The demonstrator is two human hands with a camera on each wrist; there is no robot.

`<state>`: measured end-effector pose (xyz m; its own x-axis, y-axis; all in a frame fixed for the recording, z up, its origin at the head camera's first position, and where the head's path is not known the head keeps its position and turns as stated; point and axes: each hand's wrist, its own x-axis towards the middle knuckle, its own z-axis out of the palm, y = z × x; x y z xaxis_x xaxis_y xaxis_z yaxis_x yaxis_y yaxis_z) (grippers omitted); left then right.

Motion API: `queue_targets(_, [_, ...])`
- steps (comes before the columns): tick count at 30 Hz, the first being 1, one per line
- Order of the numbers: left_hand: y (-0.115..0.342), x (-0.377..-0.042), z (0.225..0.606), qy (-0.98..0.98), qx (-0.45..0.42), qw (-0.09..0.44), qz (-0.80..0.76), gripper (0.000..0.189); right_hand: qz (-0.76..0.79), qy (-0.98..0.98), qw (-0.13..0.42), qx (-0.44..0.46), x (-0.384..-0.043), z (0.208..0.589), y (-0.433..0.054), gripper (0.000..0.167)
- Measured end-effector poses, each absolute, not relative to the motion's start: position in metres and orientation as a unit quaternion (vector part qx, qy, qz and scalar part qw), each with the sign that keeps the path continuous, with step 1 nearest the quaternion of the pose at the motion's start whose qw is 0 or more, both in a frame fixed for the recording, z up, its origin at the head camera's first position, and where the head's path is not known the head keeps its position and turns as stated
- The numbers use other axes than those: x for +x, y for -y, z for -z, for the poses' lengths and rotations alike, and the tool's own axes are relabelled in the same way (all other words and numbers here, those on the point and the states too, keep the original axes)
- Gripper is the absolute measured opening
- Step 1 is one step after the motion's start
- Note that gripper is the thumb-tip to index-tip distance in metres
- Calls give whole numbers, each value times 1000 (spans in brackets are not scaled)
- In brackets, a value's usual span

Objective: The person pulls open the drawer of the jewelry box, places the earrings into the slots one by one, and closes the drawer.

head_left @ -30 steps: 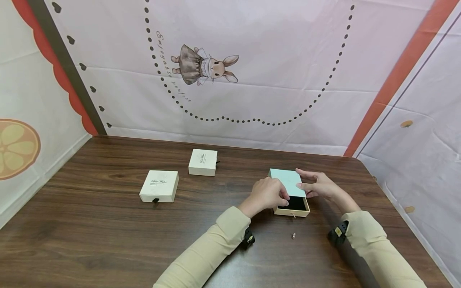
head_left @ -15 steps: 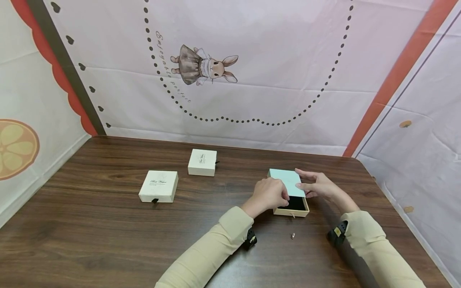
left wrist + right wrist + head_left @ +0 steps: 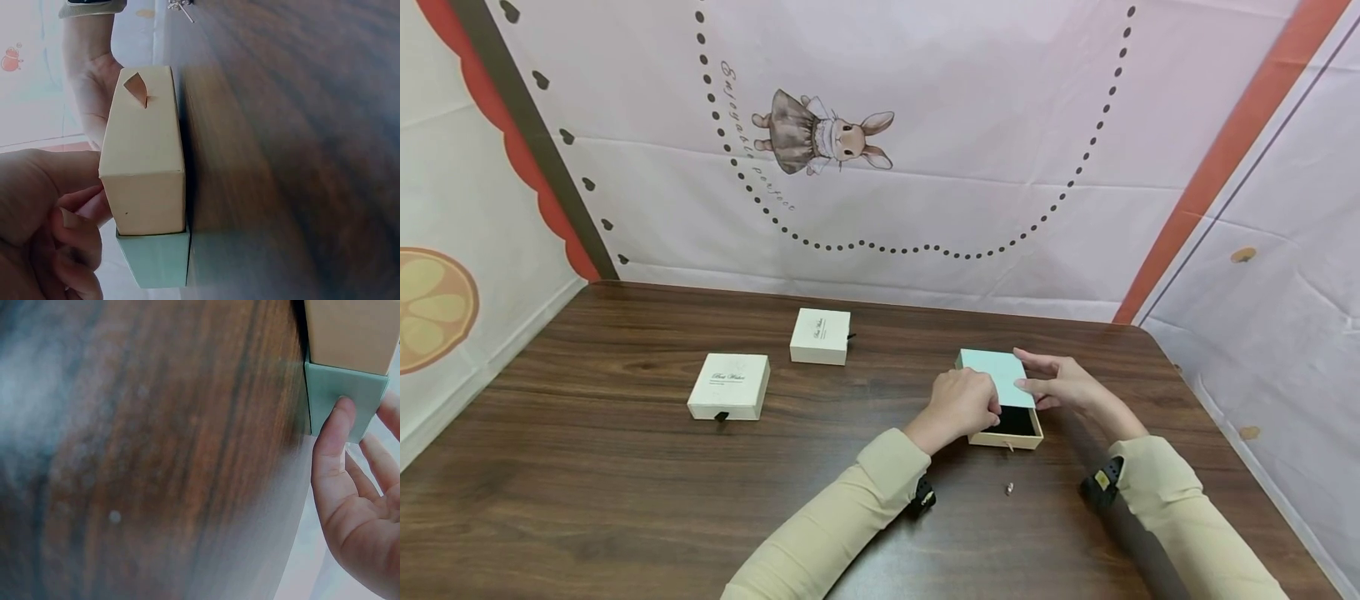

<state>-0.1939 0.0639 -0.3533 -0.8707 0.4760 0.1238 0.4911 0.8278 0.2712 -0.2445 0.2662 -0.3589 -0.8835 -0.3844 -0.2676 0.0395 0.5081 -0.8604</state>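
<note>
A box with a light-blue sleeve has its cream drawer pulled part way out, showing a black lining. My right hand grips the sleeve from its right side; in the right wrist view one fingertip presses on the sleeve's side. My left hand is bent over the drawer's left side with its fingertips down at the black lining. Those fingertips are hidden behind the drawer wall in the left wrist view, so I cannot tell whether they pinch anything. A small shiny earring lies on the table in front of the drawer.
Two closed white boxes with black pull tabs stand to the left, one nearer and one farther back. The brown wooden table ends at a printed cloth behind and at cloth walls on both sides.
My left forearm has shifted slightly to the right, with the left hand staying at the drawer. The right hand, the box and the earring keep their places.
</note>
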Motion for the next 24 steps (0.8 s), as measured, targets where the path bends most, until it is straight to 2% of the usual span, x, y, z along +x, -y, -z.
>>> queue_targets(6, [-66, -194, 353, 952, -272, 49, 131, 4, 487, -839, 216, -112, -244, 358, -266, 70])
queue_targets(24, [-64, -193, 349, 953, -280, 20, 115, 7, 487, -839, 219, -108, -244, 359, -267, 70])
